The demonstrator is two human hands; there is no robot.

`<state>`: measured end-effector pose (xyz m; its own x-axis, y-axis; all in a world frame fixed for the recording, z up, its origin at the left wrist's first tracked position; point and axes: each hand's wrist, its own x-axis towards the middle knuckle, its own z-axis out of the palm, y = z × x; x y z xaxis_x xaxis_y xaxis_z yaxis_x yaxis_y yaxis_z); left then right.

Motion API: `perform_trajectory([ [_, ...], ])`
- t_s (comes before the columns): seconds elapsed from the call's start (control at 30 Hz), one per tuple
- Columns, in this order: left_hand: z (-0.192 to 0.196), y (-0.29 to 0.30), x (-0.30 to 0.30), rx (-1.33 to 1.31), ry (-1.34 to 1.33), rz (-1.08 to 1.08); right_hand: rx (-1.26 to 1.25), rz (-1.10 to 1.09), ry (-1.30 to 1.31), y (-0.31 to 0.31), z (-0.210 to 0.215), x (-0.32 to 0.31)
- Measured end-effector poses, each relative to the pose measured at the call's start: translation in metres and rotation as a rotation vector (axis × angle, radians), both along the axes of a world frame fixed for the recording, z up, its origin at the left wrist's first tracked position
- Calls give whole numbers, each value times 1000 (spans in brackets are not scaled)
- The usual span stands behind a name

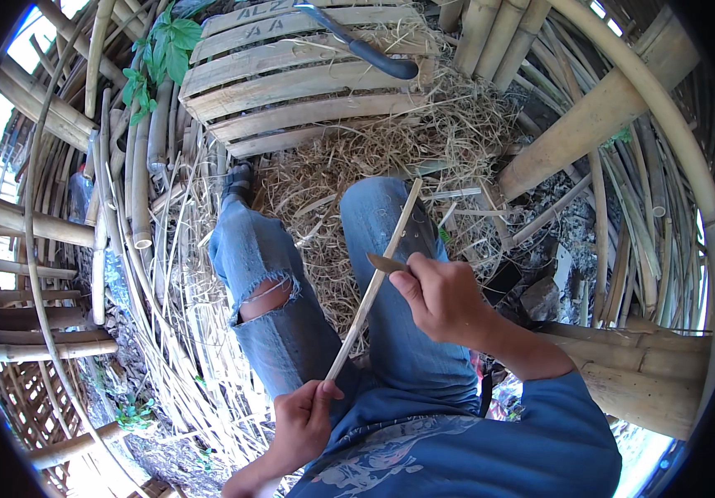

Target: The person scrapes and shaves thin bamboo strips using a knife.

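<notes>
It is bright daytime, and strong sun comes in from above and from the sides. The sky at the left edge is so bright that it looks white. The bamboo poles point(598, 116) shine pale in the sun. The jeans point(291, 324) lie partly in soft shade. Straight poles look bent near the round, black rim. The middle looks sharp, the edges a bit fuzzy.

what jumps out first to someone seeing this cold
At centre, a long bamboo strip runs diagonally over the person's jeans, gripped low by the left hand. The right hand presses a knife against it. Straw-like shavings lie beyond the knees, before a slatted wooden crate.
</notes>
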<state>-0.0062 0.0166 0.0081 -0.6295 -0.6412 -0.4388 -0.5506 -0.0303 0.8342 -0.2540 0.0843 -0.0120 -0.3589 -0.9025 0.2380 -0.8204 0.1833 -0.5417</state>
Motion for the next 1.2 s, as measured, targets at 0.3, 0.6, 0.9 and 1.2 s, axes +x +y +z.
perform_trajectory([
  [0.3, 3, 3, 3, 4, -16, -21, 81, -136, -30, -5, -1, -19],
  [0.6, -1, 2, -4, -203, 48, 19, 74, -519, -290, -5, 5, -39],
  [0.9, -10, 3, -8, -551, 35, -43, 129, -235, -271, -9, 12, -9],
  [1.2, -17, 4, -4, -661, 32, -61, 114, -245, -224, -10, 13, -9],
])
